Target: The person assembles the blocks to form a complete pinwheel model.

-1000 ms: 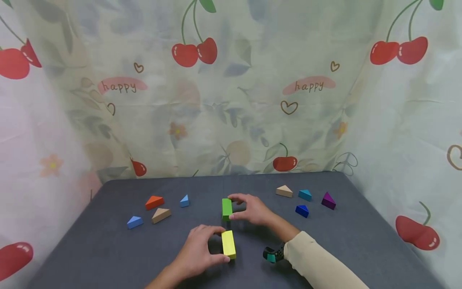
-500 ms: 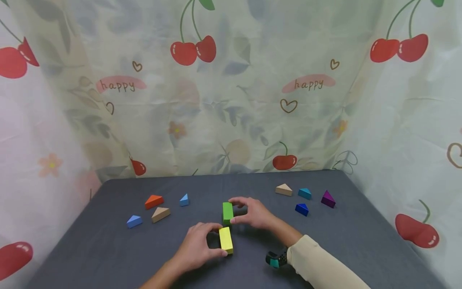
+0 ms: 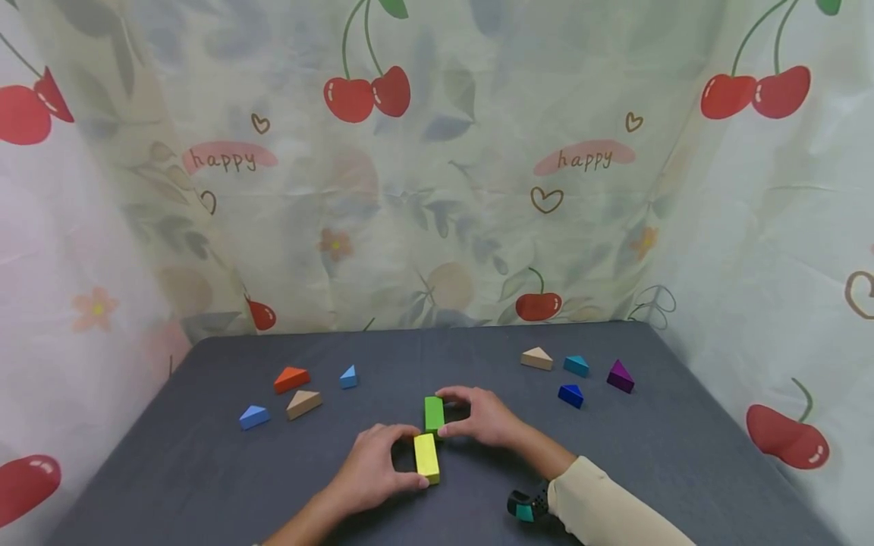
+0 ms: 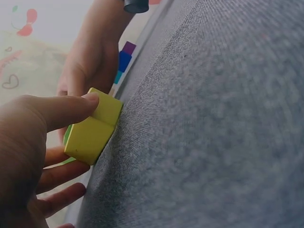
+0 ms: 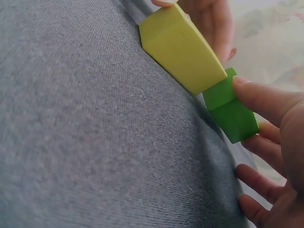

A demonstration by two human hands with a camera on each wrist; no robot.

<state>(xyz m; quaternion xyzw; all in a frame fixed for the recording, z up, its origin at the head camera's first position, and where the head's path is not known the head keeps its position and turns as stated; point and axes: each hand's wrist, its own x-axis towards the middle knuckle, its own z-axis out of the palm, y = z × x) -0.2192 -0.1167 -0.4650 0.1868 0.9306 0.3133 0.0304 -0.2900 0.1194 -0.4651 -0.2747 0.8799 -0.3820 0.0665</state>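
Observation:
Between thumb and fingers, my left hand [image 3: 372, 469] pinches a yellow rectangular block [image 3: 426, 459] by its two ends on the grey cloth. My right hand [image 3: 488, 418] holds a green rectangular block [image 3: 434, 414] the same way, just beyond the yellow one. Seen from above, the near end of the green block meets the far end of the yellow block, a little offset to the right. In the right wrist view, the yellow block [image 5: 183, 50] and the green block [image 5: 232, 109] appear end to end. The left wrist view shows the thumb across the yellow block [image 4: 92, 135].
Left on the table [image 3: 205, 470] lie triangular blocks: orange [image 3: 291, 380], tan [image 3: 303, 404], and two light blue ones [image 3: 254, 417]. At the right are a cream triangle [image 3: 536, 359], a teal one [image 3: 576, 365], a dark blue one [image 3: 570, 395] and a purple one [image 3: 620, 376]. A patterned curtain surrounds the table.
My right hand has drawn the green block nearer, toward the yellow one. My left hand has shifted the yellow block slightly left and forward. The gap between the blocks has closed.

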